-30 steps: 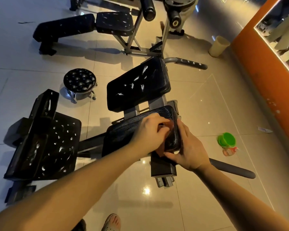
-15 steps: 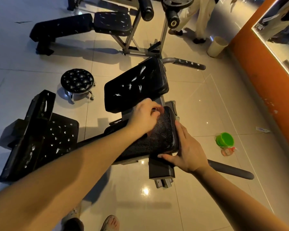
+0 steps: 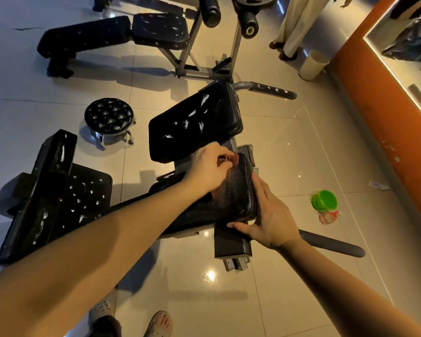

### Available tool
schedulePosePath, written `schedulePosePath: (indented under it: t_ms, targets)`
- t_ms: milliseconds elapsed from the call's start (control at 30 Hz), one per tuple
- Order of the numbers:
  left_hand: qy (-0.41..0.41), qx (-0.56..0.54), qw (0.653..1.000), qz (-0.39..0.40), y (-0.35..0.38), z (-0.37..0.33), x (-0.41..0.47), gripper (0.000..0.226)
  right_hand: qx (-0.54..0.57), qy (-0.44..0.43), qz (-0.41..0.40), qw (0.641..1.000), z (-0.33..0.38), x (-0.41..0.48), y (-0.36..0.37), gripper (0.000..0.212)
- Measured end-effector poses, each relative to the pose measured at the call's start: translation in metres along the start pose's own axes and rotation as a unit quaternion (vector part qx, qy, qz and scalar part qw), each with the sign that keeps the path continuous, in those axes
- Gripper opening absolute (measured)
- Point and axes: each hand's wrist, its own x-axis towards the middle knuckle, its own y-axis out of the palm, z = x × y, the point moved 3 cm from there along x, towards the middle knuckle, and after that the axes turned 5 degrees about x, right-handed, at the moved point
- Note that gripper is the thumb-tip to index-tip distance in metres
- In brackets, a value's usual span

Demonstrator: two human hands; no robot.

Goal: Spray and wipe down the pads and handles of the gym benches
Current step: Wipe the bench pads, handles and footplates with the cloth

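Near pad (image 3: 233,200): black, in the middle, under both hands.
Far pad (image 3: 197,122): just behind, streaked with white foam.
Right hand (image 3: 270,215): fingers straight, together, flat on the near pad's right side.
Left hand (image 3: 209,169): fingers curled, pinching a brown cloth (image 3: 230,158) at the near pad's far edge.

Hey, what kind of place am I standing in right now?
Most likely a gym: a padded flat bench, foam roller pads on a metal frame, and a large wall mirror along the orange wall.
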Motion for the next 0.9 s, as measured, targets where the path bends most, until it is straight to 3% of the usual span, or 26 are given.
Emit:
schedulePosePath:
  t_ms: [133,233,300,367,433,533,600,800,900]
  targets:
    - [-0.011,-0.032,0.999,0.014,-0.002,0.002,-0.014,0.024,-0.002,0.002,0.002,1.0,0.0,0.0,-0.001,0.128]
    - [0.069,-0.07,0.99,0.097,-0.007,-0.009,-0.073,0.027,0.003,-0.005,0.001,1.0,0.0,-0.001,0.0,0.126]
    - [0.14,-0.047,0.977,0.155,-0.011,-0.012,-0.092,0.027,0.002,-0.004,0.002,1.0,-0.001,-0.001,0.0,0.127]
    - [0.192,-0.007,0.968,0.163,-0.015,-0.01,-0.077,0.025,0.005,-0.007,0.0,1.0,-0.001,-0.001,0.0,0.127]
    - [0.159,0.02,0.98,0.116,-0.015,0.0,-0.043,0.023,0.007,-0.009,-0.002,1.0,0.0,0.0,-0.001,0.125]
    - [0.012,0.027,0.999,0.025,-0.012,0.026,-0.005,0.023,-0.007,0.001,0.003,1.0,0.001,-0.001,-0.002,0.127]
    - [-0.034,-0.003,0.999,0.004,-0.007,0.023,-0.015,0.025,-0.008,0.004,0.006,1.0,-0.001,-0.001,-0.001,0.128]
    - [0.083,-0.047,0.992,0.088,-0.006,-0.003,-0.101,0.028,0.007,-0.005,0.004,1.0,0.001,0.0,0.0,0.125]
    - [-0.001,-0.002,0.999,0.032,-0.01,0.047,-0.085,0.023,0.006,0.002,0.002,1.0,0.002,0.0,-0.001,0.126]
